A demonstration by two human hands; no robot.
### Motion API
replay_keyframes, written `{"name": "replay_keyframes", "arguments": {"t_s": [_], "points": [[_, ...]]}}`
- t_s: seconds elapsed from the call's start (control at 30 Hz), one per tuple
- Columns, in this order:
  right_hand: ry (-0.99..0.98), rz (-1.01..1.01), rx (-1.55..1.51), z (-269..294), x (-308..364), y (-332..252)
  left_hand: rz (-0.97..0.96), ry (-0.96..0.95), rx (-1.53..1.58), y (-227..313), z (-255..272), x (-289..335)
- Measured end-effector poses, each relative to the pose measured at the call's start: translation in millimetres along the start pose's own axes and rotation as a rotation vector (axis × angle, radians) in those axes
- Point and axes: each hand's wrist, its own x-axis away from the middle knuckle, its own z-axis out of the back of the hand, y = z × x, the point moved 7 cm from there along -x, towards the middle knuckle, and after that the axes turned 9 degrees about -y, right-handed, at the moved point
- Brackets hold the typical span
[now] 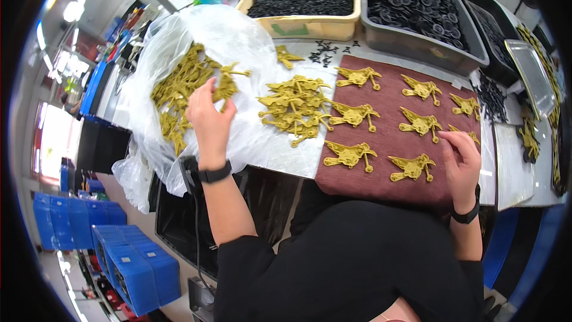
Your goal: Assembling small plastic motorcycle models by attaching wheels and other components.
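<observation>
My left hand reaches into a clear plastic bag with a heap of olive-yellow plastic parts. Its thumb and fingers close about one bird-shaped olive-yellow part at the heap's right edge. On the right side of a maroon mat, my right hand hovers low with thumb and forefinger apart. Its fingertips are next to the knob of one laid-out part and partly cover another part. Several more such parts lie spaced in rows on the mat.
Between bag and mat lies a pile of olive-yellow parts. Behind stand a cream bin of small black pieces and a grey bin of black rings. Small black pieces lie loose. Blue crates stand at lower left.
</observation>
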Motion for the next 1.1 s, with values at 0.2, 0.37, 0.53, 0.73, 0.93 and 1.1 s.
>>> {"name": "replay_keyframes", "arguments": {"t_s": [0.2,0.37,0.53,0.73,0.93,1.1], "points": [[-0.480,-0.442,-0.904,-55.7,-1.2,-13.0,-0.616,-0.207,0.491,178.9,4.0,40.3],[-0.600,-0.497,-1.119,-65.5,26.6,1.2,-0.900,-0.365,0.532,245.9,-28.8,73.4],[-0.472,-0.666,-1.557,-64.2,58.8,13.0,-0.901,-0.406,0.604,293.2,-41.3,85.9],[-0.418,-0.548,-1.359,-47.0,62.2,17.9,-0.947,-0.322,0.595,308.7,-42.9,89.3],[-0.420,-0.614,-1.509,-49.1,68.2,25.0,-0.949,-0.276,0.541,315.1,-47.2,85.6],[-0.491,-0.616,-1.325,-45.7,64.6,18.8,-0.882,-0.276,0.797,300.9,-54.3,90.0]]}}
